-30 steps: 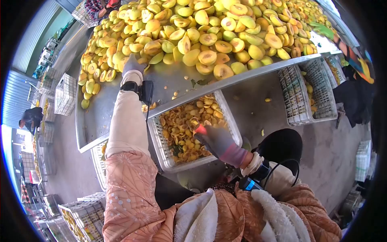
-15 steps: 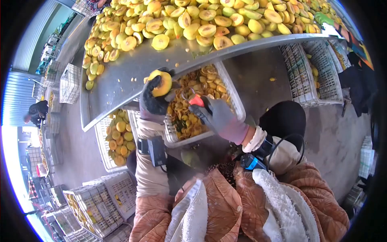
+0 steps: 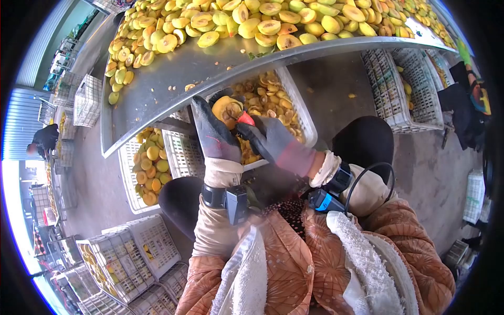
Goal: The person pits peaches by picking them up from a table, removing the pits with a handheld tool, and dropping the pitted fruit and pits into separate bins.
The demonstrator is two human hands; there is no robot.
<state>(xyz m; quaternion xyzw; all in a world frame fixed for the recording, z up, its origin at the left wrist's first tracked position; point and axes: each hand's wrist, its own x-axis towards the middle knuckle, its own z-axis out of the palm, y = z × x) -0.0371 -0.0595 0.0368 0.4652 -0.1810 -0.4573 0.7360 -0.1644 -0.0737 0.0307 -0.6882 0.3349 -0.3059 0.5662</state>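
My left hand (image 3: 219,135), in a grey and black glove, grips a yellow peach half (image 3: 224,109), its cut side facing my right hand. My right hand (image 3: 277,143), gloved in grey with a pink cuff, closes around a small tool with a red handle (image 3: 245,119). The tool's working end meets the cut face of the peach half; its exact shape is hidden. Both hands are held above a white crate (image 3: 307,118) with peach scraps (image 3: 270,94) in it.
A metal table (image 3: 142,113) in front carries a heap of peach halves (image 3: 231,23). To the left below stands a crate of peach halves (image 3: 151,163). White crates stand at the right (image 3: 404,89) and lower left (image 3: 126,257). Other people (image 3: 46,139) are at the sides.
My left hand has come down and toward my right hand with the peach half and turned it. The red-handled tool, apart from the fruit before, now meets it.
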